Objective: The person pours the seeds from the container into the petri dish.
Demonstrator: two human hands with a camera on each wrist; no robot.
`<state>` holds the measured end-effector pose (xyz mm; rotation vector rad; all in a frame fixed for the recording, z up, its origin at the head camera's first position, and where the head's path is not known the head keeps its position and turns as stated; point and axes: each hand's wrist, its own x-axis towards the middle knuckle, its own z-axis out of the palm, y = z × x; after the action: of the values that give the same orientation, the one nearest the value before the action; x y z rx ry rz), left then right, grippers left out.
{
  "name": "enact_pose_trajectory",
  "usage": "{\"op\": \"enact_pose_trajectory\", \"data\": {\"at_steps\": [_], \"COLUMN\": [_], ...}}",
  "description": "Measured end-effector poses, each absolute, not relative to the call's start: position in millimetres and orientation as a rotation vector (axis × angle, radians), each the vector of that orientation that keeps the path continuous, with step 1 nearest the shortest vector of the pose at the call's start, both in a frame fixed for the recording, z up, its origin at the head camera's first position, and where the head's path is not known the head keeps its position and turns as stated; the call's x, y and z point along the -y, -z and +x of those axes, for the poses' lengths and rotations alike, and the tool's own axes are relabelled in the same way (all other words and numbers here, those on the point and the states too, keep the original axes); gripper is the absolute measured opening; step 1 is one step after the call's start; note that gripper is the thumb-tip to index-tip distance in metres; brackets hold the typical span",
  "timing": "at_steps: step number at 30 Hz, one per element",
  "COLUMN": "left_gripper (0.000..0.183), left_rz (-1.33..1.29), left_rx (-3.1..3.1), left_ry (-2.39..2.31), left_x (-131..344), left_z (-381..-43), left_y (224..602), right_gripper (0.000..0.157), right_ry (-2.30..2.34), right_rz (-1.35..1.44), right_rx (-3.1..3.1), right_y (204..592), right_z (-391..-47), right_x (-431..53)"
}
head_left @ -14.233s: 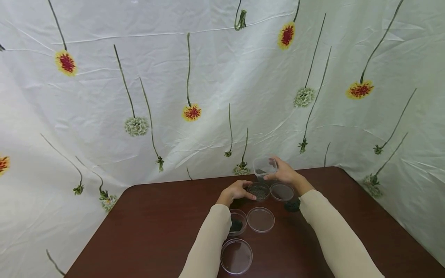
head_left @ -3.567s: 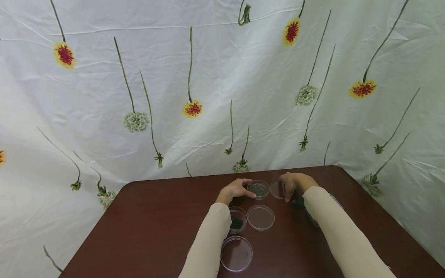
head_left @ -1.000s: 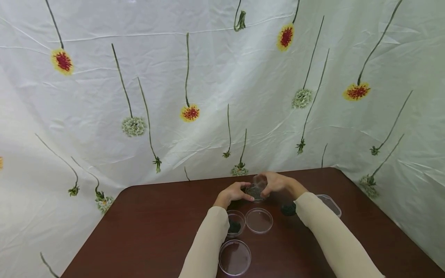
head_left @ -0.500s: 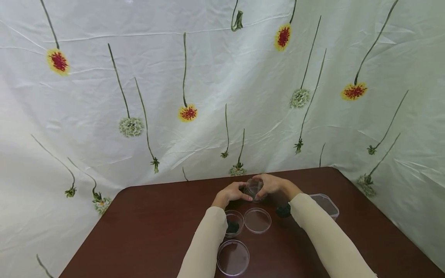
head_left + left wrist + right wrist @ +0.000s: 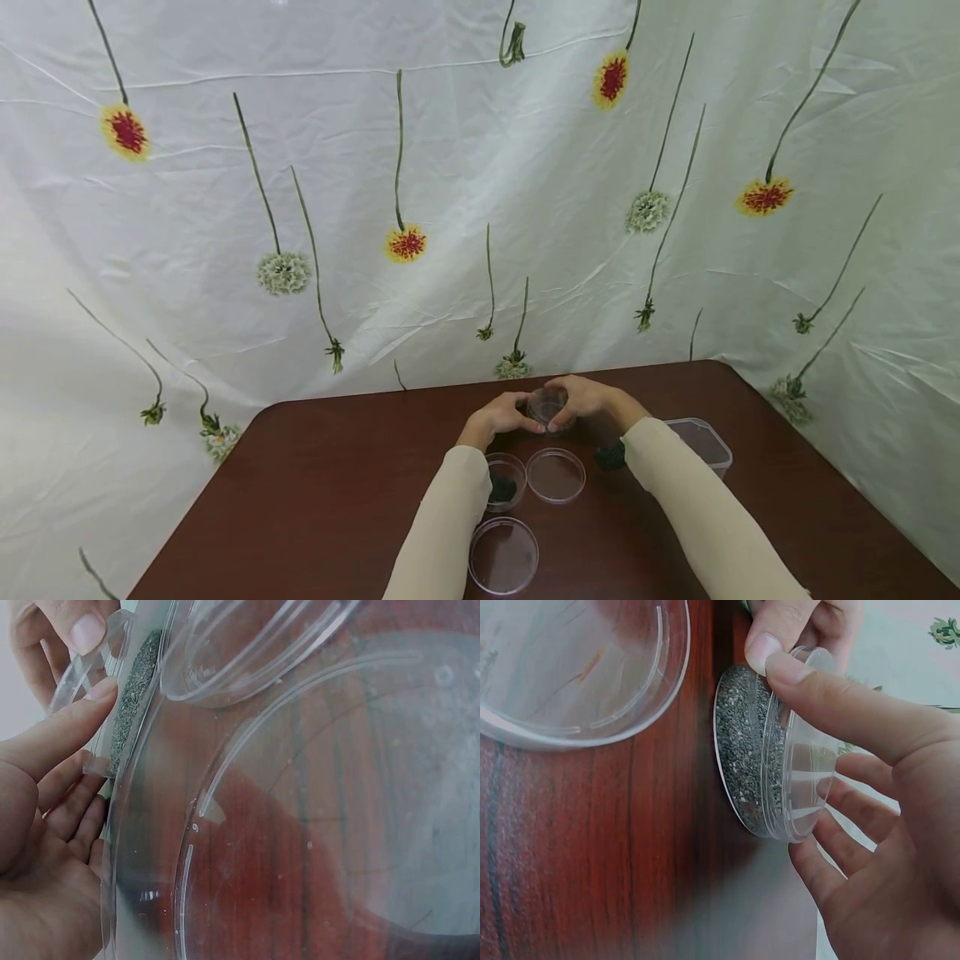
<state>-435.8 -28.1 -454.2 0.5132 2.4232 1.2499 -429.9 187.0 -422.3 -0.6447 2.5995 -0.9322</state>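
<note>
In the head view, my left hand (image 5: 495,419) holds the near-left edge of a clear petri dish (image 5: 735,761) filled with dark grey-green granules. The right wrist view shows my right hand (image 5: 900,787) gripping a clear round lid (image 5: 804,784), thumb at its edge and fingers spread along its side. This lid sits over the granule dish, nearly level with it, and the two thumbs meet at the rim. From the left wrist, my left thumb (image 5: 67,735) presses the dish's side while the fingers curl beneath it.
Nearer on the brown table (image 5: 360,483) are a dish (image 5: 517,501) with a dark clump (image 5: 502,487), a clear round lid (image 5: 555,477) and another round lid (image 5: 504,557). A dark clump (image 5: 611,455) and a clear rectangular container (image 5: 701,442) lie by the right sleeve (image 5: 690,492).
My right hand earlier held the rectangular container over the dish, then set it down at the right. It has since picked up the right-hand lid and lowered it, tilted then flatter, onto the granule dish.
</note>
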Motion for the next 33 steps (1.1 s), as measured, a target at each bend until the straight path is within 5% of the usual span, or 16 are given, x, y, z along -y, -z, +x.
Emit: {"op": "enact_pose_trajectory", "data": {"at_steps": [33], "left_gripper": [0.078], "left_rz": [0.518], "left_rx": [-2.399], "left_ry": [-1.285], "left_x": [30.8], "left_z": [-431.9], "left_y": [451.8], "right_gripper": [0.095], "right_ry": [0.891], "right_rz": [-0.592], "right_rx": [-2.635], "right_y": [422.1], "right_z": [-429.0], "right_x": [-181.8]}}
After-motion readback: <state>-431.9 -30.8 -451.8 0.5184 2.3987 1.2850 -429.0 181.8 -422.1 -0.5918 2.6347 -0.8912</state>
